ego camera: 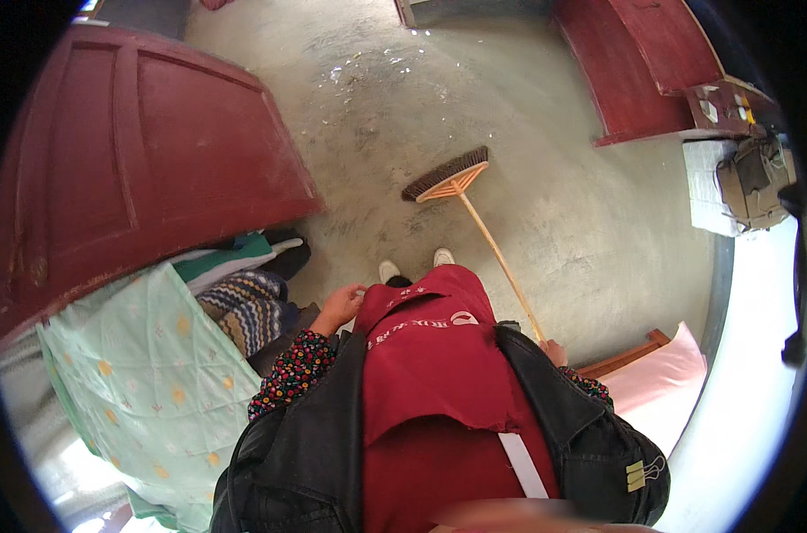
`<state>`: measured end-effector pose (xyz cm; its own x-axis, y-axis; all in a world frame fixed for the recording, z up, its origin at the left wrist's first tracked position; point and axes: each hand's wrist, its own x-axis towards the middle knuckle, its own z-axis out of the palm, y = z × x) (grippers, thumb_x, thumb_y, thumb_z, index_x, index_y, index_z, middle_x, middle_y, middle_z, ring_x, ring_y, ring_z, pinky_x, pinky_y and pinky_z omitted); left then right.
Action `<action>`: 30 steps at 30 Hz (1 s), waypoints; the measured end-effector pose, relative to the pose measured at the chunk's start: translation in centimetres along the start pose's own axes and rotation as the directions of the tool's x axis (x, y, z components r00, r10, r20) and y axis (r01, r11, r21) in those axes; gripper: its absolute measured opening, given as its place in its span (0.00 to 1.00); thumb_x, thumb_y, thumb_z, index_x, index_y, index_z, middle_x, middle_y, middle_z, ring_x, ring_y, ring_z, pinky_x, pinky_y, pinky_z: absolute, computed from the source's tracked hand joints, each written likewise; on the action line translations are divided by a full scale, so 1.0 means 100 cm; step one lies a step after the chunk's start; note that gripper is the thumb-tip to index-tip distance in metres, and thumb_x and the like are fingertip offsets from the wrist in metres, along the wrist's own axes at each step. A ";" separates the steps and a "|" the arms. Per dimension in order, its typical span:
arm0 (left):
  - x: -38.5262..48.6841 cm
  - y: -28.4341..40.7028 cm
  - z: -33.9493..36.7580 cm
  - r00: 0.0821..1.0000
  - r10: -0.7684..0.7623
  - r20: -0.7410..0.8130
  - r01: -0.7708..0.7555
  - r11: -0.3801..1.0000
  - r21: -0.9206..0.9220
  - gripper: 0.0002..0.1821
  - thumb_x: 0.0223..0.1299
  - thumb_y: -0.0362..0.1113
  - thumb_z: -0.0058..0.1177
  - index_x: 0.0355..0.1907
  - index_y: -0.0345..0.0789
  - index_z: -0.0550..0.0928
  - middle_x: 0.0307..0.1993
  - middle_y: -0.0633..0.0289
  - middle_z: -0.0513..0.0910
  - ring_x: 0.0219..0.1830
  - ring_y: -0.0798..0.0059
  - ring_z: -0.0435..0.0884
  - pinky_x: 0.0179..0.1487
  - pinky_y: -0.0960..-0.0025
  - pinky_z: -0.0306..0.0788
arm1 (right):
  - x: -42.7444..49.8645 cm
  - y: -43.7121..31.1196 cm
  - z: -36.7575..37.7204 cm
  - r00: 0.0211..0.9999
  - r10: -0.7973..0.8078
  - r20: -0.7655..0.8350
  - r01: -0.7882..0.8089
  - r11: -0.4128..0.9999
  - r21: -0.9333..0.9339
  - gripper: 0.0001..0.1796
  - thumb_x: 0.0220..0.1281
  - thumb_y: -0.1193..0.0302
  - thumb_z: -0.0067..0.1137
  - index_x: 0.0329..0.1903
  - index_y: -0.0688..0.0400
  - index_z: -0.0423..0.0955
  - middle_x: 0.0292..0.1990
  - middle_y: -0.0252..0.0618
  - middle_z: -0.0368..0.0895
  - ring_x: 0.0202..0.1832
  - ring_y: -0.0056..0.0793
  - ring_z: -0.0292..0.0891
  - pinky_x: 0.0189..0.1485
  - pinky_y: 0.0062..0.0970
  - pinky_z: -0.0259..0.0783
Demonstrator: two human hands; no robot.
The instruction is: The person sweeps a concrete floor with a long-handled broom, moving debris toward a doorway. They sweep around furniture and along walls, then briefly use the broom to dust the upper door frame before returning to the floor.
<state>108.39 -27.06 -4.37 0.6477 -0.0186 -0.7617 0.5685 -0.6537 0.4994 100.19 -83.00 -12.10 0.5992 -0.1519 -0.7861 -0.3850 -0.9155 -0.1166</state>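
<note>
My right hand (pixel 553 352) grips the upper end of a wooden broom handle (pixel 500 260) at my right side. The handle slants forward to the broom head (pixel 449 174), whose dark bristles lie against the concrete floor (pixel 543 220) ahead of my feet. My left hand (pixel 342 308) hangs beside the left edge of my red apron (pixel 437 373), with nothing visible in it; its fingertips are close to the cloth. White scraps of litter (pixel 337 73) are scattered over the floor beyond the broom head.
A dark red wooden cabinet (pixel 197 133) stands at left, beside a zigzag-patterned textile (pixel 247 306) and a pale green cloth (pixel 157 380). Red furniture (pixel 630 73) is at upper right, with a backpack (pixel 753 183) below it. Pink cloth (pixel 657 386) lies over a wooden frame near my right elbow.
</note>
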 end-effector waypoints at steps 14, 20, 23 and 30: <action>0.122 0.038 -0.118 0.970 0.220 0.107 -0.243 0.912 0.329 0.15 0.56 0.39 0.47 0.45 0.37 0.79 0.34 0.49 0.81 0.35 0.56 0.80 0.40 0.63 0.72 | 0.180 -0.273 -0.055 0.972 -0.192 -0.138 0.208 0.972 0.109 0.25 0.61 0.54 0.41 0.31 0.64 0.77 0.29 0.58 0.78 0.34 0.57 0.76 0.35 0.49 0.71; 0.156 0.074 -0.239 0.933 0.336 -0.132 -0.317 0.937 0.149 0.16 0.53 0.36 0.47 0.44 0.36 0.79 0.28 0.51 0.80 0.33 0.56 0.80 0.38 0.62 0.72 | 0.234 -0.384 -0.167 0.932 -0.220 -0.290 0.277 0.945 0.175 0.26 0.59 0.52 0.48 0.24 0.64 0.78 0.26 0.58 0.77 0.30 0.58 0.75 0.33 0.49 0.70; 0.180 0.045 -0.287 0.929 0.321 -0.183 -0.283 0.937 0.204 0.17 0.52 0.35 0.47 0.45 0.35 0.79 0.28 0.51 0.81 0.30 0.58 0.80 0.36 0.62 0.72 | 0.206 -0.368 -0.176 0.927 -0.200 -0.319 0.259 0.953 0.156 0.27 0.59 0.51 0.46 0.25 0.64 0.77 0.26 0.58 0.77 0.32 0.57 0.75 0.36 0.49 0.69; 0.224 -0.011 -0.294 0.999 0.035 -0.009 -0.035 0.998 -0.052 0.15 0.52 0.37 0.49 0.42 0.35 0.81 0.32 0.49 0.83 0.34 0.63 0.82 0.42 0.64 0.74 | 0.144 -0.343 -0.186 0.966 0.132 -0.225 0.022 0.819 0.573 0.26 0.59 0.54 0.49 0.22 0.66 0.73 0.15 0.49 0.72 0.17 0.42 0.71 0.22 0.39 0.64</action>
<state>137.17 -4.56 -9.86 0.6716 -0.0346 -0.7401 0.5710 -0.6123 0.5468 135.12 -60.69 -8.12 0.6856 -0.3508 -0.6379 -0.7046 -0.5401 -0.4602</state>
